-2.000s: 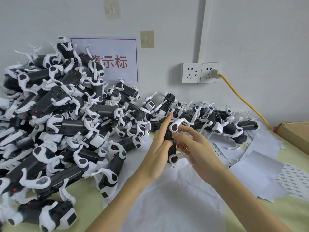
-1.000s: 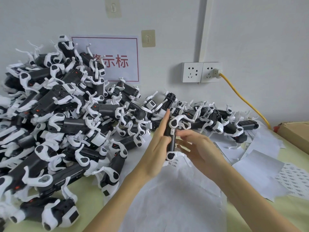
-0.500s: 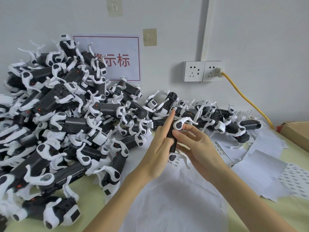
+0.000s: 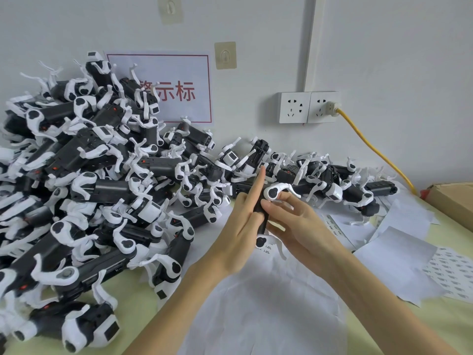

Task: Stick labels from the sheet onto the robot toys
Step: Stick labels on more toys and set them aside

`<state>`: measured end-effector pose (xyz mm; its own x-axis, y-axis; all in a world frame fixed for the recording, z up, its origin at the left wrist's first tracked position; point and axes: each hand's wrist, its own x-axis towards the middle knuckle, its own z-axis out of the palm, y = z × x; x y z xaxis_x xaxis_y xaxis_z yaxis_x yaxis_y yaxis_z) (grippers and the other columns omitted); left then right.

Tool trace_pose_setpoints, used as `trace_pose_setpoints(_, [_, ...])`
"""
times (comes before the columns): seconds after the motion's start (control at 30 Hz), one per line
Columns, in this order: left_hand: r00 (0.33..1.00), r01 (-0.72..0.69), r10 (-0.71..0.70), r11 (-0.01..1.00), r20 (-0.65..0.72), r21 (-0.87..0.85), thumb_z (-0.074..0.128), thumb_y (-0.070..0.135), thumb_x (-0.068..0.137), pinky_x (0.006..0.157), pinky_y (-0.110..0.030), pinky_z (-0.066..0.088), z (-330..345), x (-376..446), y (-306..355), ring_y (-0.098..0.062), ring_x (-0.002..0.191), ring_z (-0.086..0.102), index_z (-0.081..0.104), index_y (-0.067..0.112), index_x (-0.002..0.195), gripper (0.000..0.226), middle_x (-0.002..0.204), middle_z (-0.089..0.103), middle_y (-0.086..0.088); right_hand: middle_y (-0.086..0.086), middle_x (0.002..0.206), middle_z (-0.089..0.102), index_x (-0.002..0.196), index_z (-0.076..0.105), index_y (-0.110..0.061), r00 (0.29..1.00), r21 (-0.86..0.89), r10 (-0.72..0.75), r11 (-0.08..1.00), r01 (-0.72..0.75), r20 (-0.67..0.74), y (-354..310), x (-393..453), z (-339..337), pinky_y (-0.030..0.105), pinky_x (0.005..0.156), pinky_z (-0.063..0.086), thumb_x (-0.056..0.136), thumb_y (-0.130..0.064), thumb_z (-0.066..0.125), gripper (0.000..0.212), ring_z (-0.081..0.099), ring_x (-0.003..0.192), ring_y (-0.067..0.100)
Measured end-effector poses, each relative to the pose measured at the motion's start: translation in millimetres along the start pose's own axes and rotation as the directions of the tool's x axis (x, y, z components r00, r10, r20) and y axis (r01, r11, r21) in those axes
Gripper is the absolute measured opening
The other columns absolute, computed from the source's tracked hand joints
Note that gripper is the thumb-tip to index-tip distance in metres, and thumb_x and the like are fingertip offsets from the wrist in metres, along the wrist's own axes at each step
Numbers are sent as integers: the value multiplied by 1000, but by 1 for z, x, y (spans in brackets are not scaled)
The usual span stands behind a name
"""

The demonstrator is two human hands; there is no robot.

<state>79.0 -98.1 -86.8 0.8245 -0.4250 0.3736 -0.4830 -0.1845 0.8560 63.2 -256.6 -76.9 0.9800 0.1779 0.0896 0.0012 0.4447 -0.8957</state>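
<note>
Pile of robot dog toys (image 4: 84,180) heaped left on table against wall | left hand (image 4: 238,234) grips held robot dog toy (image 4: 263,216) upright above white paper, index finger extended | right hand (image 4: 294,226) pinches same toy | label sheet (image 4: 453,270) flat, far right.

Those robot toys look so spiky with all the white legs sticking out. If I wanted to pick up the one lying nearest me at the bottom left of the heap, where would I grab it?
Probably by the dark body, not the legs. That robot toy lies on its side with its long smooth black middle facing up. Come down from above and close your hand across that middle section, between the white leg joints. The thin curved legs look likely to snag neighbouring toys.
</note>
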Motion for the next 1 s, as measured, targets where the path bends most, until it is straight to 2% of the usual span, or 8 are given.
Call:
trace_pose_setpoints(0.1, [1000,13,-13,1000,11,27,28,24,101,92,6,27,0,-1,0,28,108,37,10,61,161,73,145,42,3,0,87,68,89,68,-20,1000,-25,-1,1000,1,13,-2,-1,1,39,100,48,77,-15,89,25,69,87,18])
trace_pose_setpoints(0.2, [1000,1,-1,999,22,36,28,24,101,89,9,24,0,-2,1,37,103,31,8,58,162,72,135,36,24,-5,85,68,85,75,-28,999,-52,8,999,-5,43,-3,-1,-1,34,96,49,80,-10,85,21,69,86,16])
trace_pose_setpoints(0.33, [1000,4,-2,999,30,-50,30,25,97,110,-17,29,-7,-1,7,32,131,25,14,65,158,75,147,30,48,2,95,67,95,74,-24,1000,-2,1,1000,-1,19,-2,0,-4,35,93,50,84,-16,84,17,67,88,18])
trace_pose_setpoints(0.43, [999,-20,22,997,31,-73,33,22,97,117,-16,21,-13,-1,10,21,147,18,21,59,160,74,159,27,44,6,99,66,107,71,-17,1000,-22,-8,1000,9,20,-1,2,-5,32,91,56,81,-8,83,30,69,92,21])
trace_pose_setpoints(0.57, [997,43,-54,985,-61,-169,48,20,104,107,-10,39,-24,3,5,9,135,50,37,46,159,62,149,57,23,18,116,73,119,60,-10,996,-18,28,999,-27,79,-8,1,-7,34,90,60,84,2,79,42,72,111,35])
trace_pose_setpoints(0.73, [949,144,-217,944,-229,-298,77,26,90,66,-13,51,-31,7,4,-12,88,75,74,27,117,27,99,80,-2,20,114,66,134,59,-19,995,155,39,988,-25,-92,-10,8,-16,59,100,56,75,-4,63,60,67,120,48])
trace_pose_setpoints(0.9, [945,209,-270,933,-184,-293,77,42,77,63,-21,49,-38,10,2,-16,87,73,84,36,101,26,92,80,1,-2,117,74,127,70,-20,998,-410,-48,911,31,-32,-5,4,-18,43,102,55,94,-52,70,46,71,116,19])
trace_pose_setpoints(1.0, [907,231,-339,897,-250,-377,79,58,77,62,-23,51,-37,12,0,-17,81,71,85,23,96,39,89,79,0,1,101,73,113,74,-9,992,-484,-113,872,74,-51,-3,4,-14,37,93,58,93,-51,67,48,70,98,17])
